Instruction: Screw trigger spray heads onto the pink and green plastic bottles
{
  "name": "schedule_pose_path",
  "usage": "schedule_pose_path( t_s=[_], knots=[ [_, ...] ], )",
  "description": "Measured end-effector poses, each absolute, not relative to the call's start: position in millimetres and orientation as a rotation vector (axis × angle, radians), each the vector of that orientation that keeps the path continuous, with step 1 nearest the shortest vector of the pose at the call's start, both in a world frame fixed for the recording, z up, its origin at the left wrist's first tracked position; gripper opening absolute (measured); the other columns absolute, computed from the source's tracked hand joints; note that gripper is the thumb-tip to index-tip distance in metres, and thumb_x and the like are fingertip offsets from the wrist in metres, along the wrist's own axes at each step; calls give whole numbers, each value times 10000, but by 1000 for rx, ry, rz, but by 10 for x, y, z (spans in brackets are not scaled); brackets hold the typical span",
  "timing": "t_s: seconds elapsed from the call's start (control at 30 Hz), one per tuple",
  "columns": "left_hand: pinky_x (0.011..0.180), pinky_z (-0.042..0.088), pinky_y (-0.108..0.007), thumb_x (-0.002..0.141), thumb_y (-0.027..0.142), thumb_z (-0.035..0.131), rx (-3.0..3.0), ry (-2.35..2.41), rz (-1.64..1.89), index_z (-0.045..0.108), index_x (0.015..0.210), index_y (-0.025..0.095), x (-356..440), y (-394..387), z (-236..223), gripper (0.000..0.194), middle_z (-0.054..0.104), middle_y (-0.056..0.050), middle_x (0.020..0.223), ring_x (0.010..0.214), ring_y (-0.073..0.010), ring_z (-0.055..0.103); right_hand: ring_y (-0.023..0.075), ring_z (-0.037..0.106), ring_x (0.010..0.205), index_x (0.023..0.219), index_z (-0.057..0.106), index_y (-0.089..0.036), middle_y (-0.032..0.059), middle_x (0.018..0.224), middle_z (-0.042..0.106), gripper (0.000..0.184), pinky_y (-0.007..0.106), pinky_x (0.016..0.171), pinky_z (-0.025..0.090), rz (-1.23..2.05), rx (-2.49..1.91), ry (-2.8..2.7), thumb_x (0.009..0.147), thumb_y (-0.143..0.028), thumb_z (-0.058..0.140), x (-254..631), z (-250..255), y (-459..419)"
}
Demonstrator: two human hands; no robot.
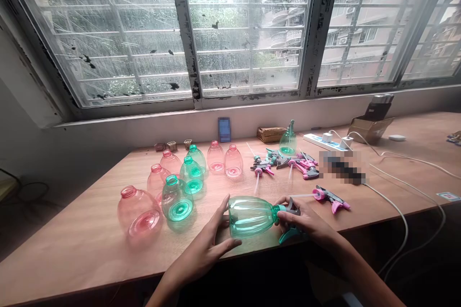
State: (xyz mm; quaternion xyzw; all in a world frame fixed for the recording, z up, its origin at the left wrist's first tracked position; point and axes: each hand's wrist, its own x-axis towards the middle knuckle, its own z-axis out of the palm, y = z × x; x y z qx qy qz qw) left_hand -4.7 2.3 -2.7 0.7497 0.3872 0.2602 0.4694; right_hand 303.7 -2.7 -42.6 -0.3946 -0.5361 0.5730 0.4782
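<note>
Cupped about the base of a clear green spray bottle (pixel 250 216), the left hand (pixel 211 244) is held with thumb and fingers spread apart; whether the base is touched cannot be told. By the right hand (pixel 306 218) the neck is grasped together with the grey-and-teal trigger head (pixel 295 205), probably because the narrow end can be fully encircled. The bottle is held on its side above or on the front edge of the worktop (pixel 79 249), an angle by which both ends are kept within reach.

To the left, five pink bottles (pixel 133 208) and three green bottles (pixel 177 196) are stood upright with necks uncovered, seemingly because they are kept steady by their flat bases. Loose trigger heads (pixel 309 170) are laid in a heap beyond the right hand, since they could hardly be stood on their thin tubes; one pink-and-grey head (pixel 331 196) is set apart, nearer. Behind the heap, a fitted green bottle (pixel 288 139) is placed upright.

The wood-toned worktop is backed by a pale wall (pixel 162 127), against which a phone-like device (pixel 224 129) is leaned. A power strip (pixel 324 141) and white cables (pixel 396 156) are spread at right. Daylight is admitted through barred, stained windows (pixel 248 33).
</note>
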Motion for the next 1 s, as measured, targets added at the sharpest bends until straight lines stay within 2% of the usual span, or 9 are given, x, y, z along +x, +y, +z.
schedule_pose_path(
  t_s=[0.27, 0.5, 0.6, 0.67, 0.77, 0.87, 1.0],
  knots=[
    [1267, 198, -502, 902, 295, 692, 1845, 936, 670, 87, 1627, 301, -37, 42, -65, 944, 237, -76, 1689, 1534, -316, 257, 161, 584, 620, 1002, 582, -175, -12, 657, 683, 494, 288, 606, 455, 1367, -1009, -1284, 761, -523, 836, 3018, -411, -37],
    [1172, 393, -505, 926, 275, 667, 1796, 829, 750, 137, 1618, 344, -40, 57, -150, 873, 340, -101, 1633, 1336, -296, 528, 151, 583, 612, 1000, 586, -165, -9, 651, 690, 517, 279, 600, 467, 1363, -1025, -1289, 752, -544, 835, 3012, -370, -38],
    [1185, 367, -509, 935, 282, 659, 1790, 834, 759, 139, 1610, 386, -45, 48, -146, 858, 268, -74, 1667, 1369, -297, 495, 151, 589, 622, 999, 589, -168, -4, 669, 699, 504, 277, 600, 474, 1370, -1025, -1283, 758, -537, 834, 3013, -354, -46],
    [1210, 331, -500, 902, 284, 710, 1781, 842, 745, 131, 1608, 397, -46, 43, -132, 920, 231, -56, 1685, 1420, -309, 443, 153, 592, 626, 995, 593, -167, -2, 674, 701, 497, 280, 605, 478, 1373, -1025, -1287, 762, -535, 831, 3015, -350, -50],
    [1232, 296, -501, 872, 327, 753, 1763, 869, 716, 151, 1611, 371, -47, 42, -109, 954, 222, -52, 1694, 1471, -327, 379, 158, 600, 635, 1000, 594, -166, -4, 673, 697, 494, 285, 615, 481, 1369, -1019, -1293, 765, -528, 832, 3018, -360, -51],
    [1248, 266, -495, 900, 374, 721, 1779, 898, 703, 217, 1605, 332, -46, 49, -102, 868, 257, -56, 1685, 1505, -323, 321, 162, 606, 642, 1017, 592, -168, -13, 658, 686, 486, 287, 621, 478, 1366, -1013, -1291, 776, -516, 829, 3022, -378, -46],
    [1218, 324, -504, 892, 329, 731, 1794, 884, 710, 170, 1610, 358, -47, 59, -127, 912, 304, -65, 1664, 1427, -317, 444, 160, 598, 628, 1006, 584, -173, -11, 664, 689, 481, 285, 611, 480, 1390, -1006, -1274, 776, -520, 825, 3017, -373, -39]
  ],
)
